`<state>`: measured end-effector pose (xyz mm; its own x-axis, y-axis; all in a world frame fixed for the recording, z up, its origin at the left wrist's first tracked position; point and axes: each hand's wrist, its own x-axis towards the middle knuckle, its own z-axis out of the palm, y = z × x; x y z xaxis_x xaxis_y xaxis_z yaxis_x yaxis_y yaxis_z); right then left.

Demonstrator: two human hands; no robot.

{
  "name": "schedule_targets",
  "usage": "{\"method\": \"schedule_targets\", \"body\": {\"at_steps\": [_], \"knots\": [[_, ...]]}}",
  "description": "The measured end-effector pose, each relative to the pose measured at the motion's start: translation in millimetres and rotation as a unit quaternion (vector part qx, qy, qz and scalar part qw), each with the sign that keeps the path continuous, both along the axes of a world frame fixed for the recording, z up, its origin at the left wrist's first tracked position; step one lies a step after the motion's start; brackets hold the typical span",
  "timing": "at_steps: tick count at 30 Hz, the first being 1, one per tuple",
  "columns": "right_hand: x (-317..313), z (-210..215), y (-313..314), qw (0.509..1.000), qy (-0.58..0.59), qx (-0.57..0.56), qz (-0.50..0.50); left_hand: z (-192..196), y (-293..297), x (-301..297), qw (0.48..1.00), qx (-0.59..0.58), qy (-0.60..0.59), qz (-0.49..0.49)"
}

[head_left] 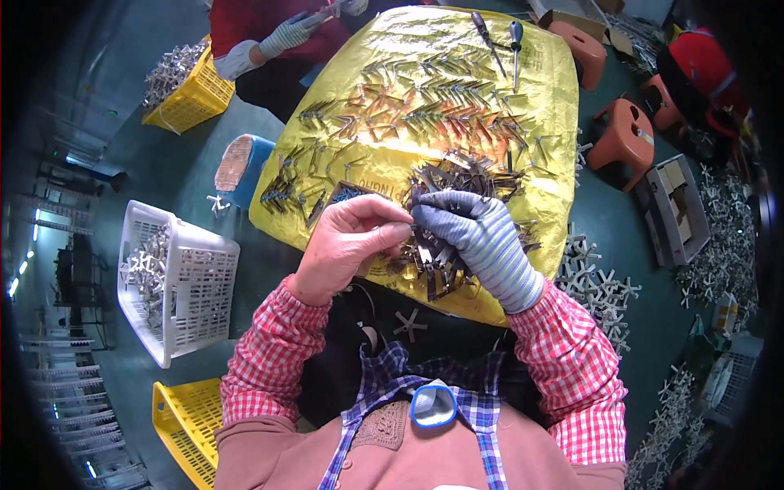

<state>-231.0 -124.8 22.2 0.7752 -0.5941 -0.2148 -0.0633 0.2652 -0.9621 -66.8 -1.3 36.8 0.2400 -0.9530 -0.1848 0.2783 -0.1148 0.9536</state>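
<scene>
We judge this a two-handed fingertip step at the counter's near edge.
Left to right: our bare left hand, grip narrow; dark metal strips, heaped beyond that edge, too many to count; our gloved right hand, grip narrow, whether either holds anything we cannot tell; two screwdrivers near the far right corner. Next calls for steady pinching.

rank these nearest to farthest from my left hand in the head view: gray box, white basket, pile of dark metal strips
1. Pile of dark metal strips, just right of your bare left hand
2. White basket, off to your left
3. Gray box, far over on your right
</scene>
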Motion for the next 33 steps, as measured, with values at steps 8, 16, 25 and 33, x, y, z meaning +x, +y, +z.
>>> {"method": "schedule_targets", "body": {"at_steps": [8,16,25,33], "knots": [[-0.5,8.8,1.0,0.999,0.003,0.037,-0.012,-1.6,-2.9,-7.5,0.998,-0.025,-0.06,0.019],[0.7,5.7,6.4,0.996,-0.049,0.058,-0.051,-9.5,-6.4,-13.3,0.98,-0.067,-0.18,0.044],[-3.4,7.0,12.4,0.994,-0.108,0.024,-0.019,-12.8,-6.2,-19.6,0.99,-0.127,-0.02,0.053],[-12.8,25.6,4.4,0.986,-0.122,0.1,-0.047,5.7,-26.6,-12.8,0.991,-0.094,-0.033,0.086]]}}
